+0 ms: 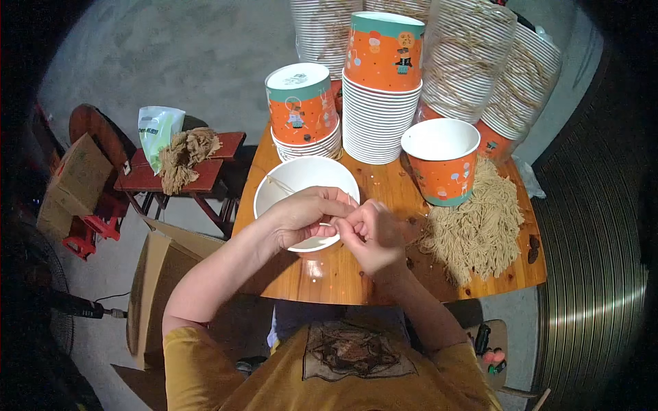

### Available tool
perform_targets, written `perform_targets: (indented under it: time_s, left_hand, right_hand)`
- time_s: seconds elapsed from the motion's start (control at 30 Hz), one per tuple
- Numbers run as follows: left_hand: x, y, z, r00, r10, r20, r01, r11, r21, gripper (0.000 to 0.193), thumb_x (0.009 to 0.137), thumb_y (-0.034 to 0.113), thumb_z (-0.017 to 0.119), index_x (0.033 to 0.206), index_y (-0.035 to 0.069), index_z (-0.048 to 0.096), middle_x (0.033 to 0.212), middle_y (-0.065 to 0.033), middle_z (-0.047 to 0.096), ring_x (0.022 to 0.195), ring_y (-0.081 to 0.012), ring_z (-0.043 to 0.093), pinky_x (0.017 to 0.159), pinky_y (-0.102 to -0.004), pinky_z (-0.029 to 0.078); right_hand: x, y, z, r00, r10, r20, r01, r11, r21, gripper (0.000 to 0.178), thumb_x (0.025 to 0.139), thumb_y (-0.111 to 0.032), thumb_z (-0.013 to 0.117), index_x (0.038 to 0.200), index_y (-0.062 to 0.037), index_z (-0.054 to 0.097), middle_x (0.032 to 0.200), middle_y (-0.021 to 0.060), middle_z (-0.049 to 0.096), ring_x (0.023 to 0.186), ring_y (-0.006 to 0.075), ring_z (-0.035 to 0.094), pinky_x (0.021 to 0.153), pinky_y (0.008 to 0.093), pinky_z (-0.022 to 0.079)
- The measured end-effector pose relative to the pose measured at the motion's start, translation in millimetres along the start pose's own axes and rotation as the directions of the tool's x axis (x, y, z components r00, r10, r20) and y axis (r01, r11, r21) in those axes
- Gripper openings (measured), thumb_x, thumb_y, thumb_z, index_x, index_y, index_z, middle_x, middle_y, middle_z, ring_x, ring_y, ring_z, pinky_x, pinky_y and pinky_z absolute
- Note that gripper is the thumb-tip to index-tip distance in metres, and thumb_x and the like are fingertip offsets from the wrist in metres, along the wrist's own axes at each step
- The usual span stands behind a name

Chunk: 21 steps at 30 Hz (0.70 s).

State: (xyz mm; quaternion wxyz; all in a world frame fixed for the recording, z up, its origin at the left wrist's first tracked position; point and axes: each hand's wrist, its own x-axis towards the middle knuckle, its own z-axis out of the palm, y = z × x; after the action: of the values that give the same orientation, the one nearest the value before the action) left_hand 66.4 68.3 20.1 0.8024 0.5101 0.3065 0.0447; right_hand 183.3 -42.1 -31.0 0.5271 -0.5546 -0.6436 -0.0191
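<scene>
My left hand (308,216) and my right hand (371,240) meet with fingertips together over a white paper tub (322,172) near the table's front. Both hands are closed in a pinch. From behind my left hand a thin beige string (279,183) sticks out across the inside of the tub. What lies between my right fingertips is too small to make out. To the right, a big loose heap of beige strings (480,236) lies on the table, spilling close to its right edge. An orange paper tub (442,164), mouth up, stands at the heap's back left.
Stacked upside-down paper tubs (380,120) and a shorter stack (301,113) stand on the wooden table (343,277). Behind them rise wrapped stacks (469,58). A red bench (199,175) at left holds a string bundle (188,154) and a plastic bag (157,130). A cardboard box (164,274) stands nearby.
</scene>
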Motion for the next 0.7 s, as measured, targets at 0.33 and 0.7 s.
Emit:
perform_targets:
  time_s: [0.33, 0.7]
  left_hand:
    - [1, -3, -2, 0.999, 0.044, -0.010, -0.044, 0.998, 0.040, 0.013, 0.085, 0.001, 0.057, 0.097, 0.001, 0.054, 0.085, -0.0036, 0.058, 0.071, -0.0074, 0.057, 0.065, -0.0181, 0.050]
    - [0, -4, -6, 0.997, 0.072, 0.017, -0.072, 0.996, -0.052, 0.019, 0.086, -0.003, 0.056, 0.103, -0.003, 0.049, 0.092, -0.0091, 0.058, 0.078, -0.0129, 0.061, 0.072, -0.0207, 0.053]
  right_hand:
    - [3, 12, -18, 0.993, -0.112, 0.039, 0.111, 0.993, 0.030, 0.024, 0.074, -0.006, 0.071, 0.088, -0.0082, 0.052, 0.074, 0.0057, 0.053, 0.064, 0.0252, 0.053, 0.057, 0.0368, 0.042]
    - [62, 26, -43, 0.871, -0.366, 0.327, 0.367, 0.928, 0.061, 0.010, 0.073, -0.002, 0.065, 0.082, -0.0055, 0.064, 0.089, 0.0050, 0.060, 0.086, 0.0237, 0.055, 0.077, 0.0324, 0.047]
